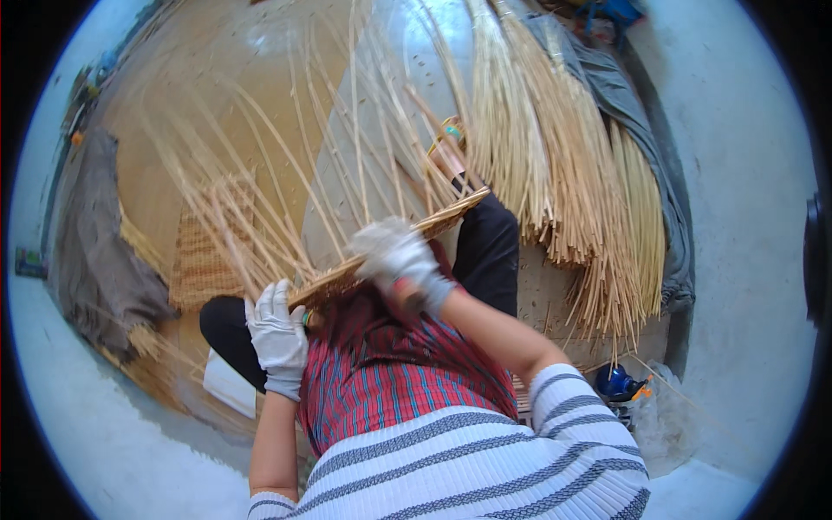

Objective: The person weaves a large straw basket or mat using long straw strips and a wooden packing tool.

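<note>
A woven wicker panel [442, 215] lies slantwise across my lap, its long bare rods [353, 130] fanning out away from me. My left hand [277, 338], in a white glove, is closed on the panel's left end, fingers along the rods. Over the middle of the panel is my right hand [399, 260], also gloved and blurred by motion. It looks closed, and a reddish end [406, 290], perhaps of a handle, shows at its lower side. What it holds cannot be made out. A small dark piece [310, 319] sits beside my left hand, its kind unclear.
Thick bundles of pale rods [546, 147] lean at the right, with grey cloth [633, 113] behind them. On the left are a finished woven piece [208, 251] and dark cloth [113, 251]. A blue bottle-like object [617, 381] stands at lower right, near clear plastic [663, 425].
</note>
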The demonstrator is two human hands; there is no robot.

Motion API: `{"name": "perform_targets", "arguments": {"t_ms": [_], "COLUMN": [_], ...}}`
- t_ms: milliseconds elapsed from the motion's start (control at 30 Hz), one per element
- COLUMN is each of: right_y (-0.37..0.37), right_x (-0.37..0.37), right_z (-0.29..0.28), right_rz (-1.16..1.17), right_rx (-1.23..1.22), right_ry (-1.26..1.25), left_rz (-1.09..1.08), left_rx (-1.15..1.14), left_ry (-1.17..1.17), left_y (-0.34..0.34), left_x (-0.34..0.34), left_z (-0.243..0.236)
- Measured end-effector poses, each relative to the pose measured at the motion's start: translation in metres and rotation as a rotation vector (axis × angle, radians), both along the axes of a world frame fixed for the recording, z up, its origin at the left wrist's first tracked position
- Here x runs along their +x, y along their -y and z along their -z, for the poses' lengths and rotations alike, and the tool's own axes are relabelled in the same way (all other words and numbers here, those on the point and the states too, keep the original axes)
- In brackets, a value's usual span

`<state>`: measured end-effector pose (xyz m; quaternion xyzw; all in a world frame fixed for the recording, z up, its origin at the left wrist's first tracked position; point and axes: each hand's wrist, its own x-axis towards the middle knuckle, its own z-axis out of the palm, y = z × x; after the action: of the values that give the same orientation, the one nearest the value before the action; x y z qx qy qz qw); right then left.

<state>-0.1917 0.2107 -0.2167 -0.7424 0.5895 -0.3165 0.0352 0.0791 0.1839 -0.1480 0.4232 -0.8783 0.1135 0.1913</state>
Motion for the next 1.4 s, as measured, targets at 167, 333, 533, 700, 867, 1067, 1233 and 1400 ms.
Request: {"name": "perform_targets", "arguments": {"t_ms": [167,333,533,700,867,1067,1233,1400], "right_y": [-0.042,-0.068,-0.124,-0.122,-0.049,-0.026,-0.033,-0.036], "right_x": [-0.095,-0.092,-0.077,-0.059,-0.045,-0.04,-0.039,-0.033], "right_z": [-0.019,-0.025,-0.01,-0.001,0.001,0.025,0.029,0.028], "right_rz": [0.257,0.112,0.204,0.226,0.242,0.266,0.316,0.313], "right_rx": [-0.075,0.223,0.188,0.079,0.149,0.136,0.067,0.092], "right_ry": [-0.073,-0.293,-0.241,-0.289,-0.275,-0.269,-0.246,-0.208], "left_rz": [-0.449,-0.898,-0.738,-0.372,-0.473,-0.687,-0.682,-0.615], "left_rx": [1.893,1.783,1.693,1.7,1.507,1.433,1.346,1.396], "left_ry": [-1.529,-2.169,-2.262,-2.307,-2.285,-2.191,-2.028,-2.004], "left_y": [-0.025,0.017,-0.019,-0.035,0.047,0.075,0.074,0.075], "left_x": [0.026,0.011,0.012,0.033,0.031,0.038,0.021,0.042], "left_z": [0.06,0.078,0.105,0.108,0.137,0.162,0.141,0.158]}}
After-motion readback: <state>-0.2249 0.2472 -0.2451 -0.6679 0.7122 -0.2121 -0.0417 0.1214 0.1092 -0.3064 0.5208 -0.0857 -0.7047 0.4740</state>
